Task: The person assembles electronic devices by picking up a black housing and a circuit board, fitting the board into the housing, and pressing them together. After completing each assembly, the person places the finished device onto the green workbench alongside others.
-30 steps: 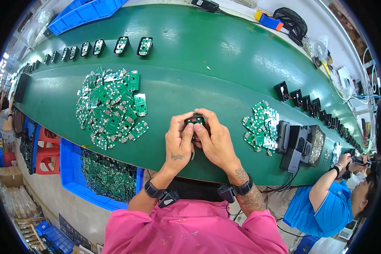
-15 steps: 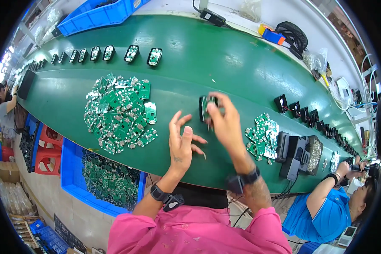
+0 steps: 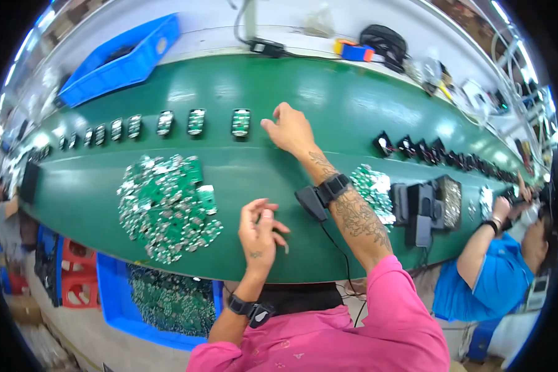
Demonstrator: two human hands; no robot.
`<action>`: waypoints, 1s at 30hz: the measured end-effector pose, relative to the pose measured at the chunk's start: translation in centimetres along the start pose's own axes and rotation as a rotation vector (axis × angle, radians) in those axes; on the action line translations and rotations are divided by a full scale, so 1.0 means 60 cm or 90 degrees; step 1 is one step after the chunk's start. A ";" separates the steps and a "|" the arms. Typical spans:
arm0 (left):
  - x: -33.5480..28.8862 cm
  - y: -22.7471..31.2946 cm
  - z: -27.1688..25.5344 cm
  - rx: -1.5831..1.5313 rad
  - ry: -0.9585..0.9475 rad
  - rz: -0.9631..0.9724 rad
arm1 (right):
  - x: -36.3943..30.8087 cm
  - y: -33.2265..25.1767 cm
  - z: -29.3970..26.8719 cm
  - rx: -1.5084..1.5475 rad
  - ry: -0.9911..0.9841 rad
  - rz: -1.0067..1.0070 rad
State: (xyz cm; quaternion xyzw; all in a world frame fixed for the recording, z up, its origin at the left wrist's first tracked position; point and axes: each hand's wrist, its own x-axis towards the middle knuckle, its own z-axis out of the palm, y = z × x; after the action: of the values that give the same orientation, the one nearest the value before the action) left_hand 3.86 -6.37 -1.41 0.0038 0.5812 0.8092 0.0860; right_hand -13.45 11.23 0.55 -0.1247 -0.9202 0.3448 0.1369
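Observation:
My right hand [image 3: 289,130] reaches over the far part of the green table, thumb and a fingertip apart, nothing seen in it. Just left of it, not touching, stands a black case with a green circuit board in it [image 3: 241,123], at the right end of a row of such cases [image 3: 196,122]. My left hand [image 3: 260,235] hovers over the near part of the table with fingers spread and slightly bent, holding nothing. A thin pale bit shows at its little finger. Left of that hand lies a large heap of green circuit boards [image 3: 164,204].
A smaller board pile [image 3: 372,189] lies right of my forearm, beside dark grey devices [image 3: 420,211] and a box of small metal parts [image 3: 449,201]. Black cases with wires [image 3: 406,147] line the far right. Blue bins [image 3: 121,65] stand far left and below the edge. A co-worker [image 3: 499,263] sits right.
My right hand has moved away from me and let go of the black case with its board, now at the row's right end. My left hand stays open. The view has shifted.

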 end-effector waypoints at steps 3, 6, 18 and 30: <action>-0.002 0.004 0.007 0.021 -0.021 0.001 | -0.015 0.086 -0.138 -0.271 0.052 -0.019; 0.001 -0.009 0.008 0.043 -0.075 0.008 | -0.072 0.179 -0.273 -0.444 0.201 -0.184; -0.028 -0.004 0.028 0.208 -0.159 0.167 | -0.207 0.073 -0.260 -0.189 -0.072 -0.118; -0.014 -0.014 0.013 0.218 -0.156 0.111 | -0.327 0.058 -0.228 -0.232 0.009 -0.109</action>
State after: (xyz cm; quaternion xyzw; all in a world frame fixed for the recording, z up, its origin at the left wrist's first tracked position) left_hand 4.88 -5.49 -1.90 0.1671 0.6928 0.6965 0.0837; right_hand 9.90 15.64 4.90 -0.0714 -0.9736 0.1591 0.1476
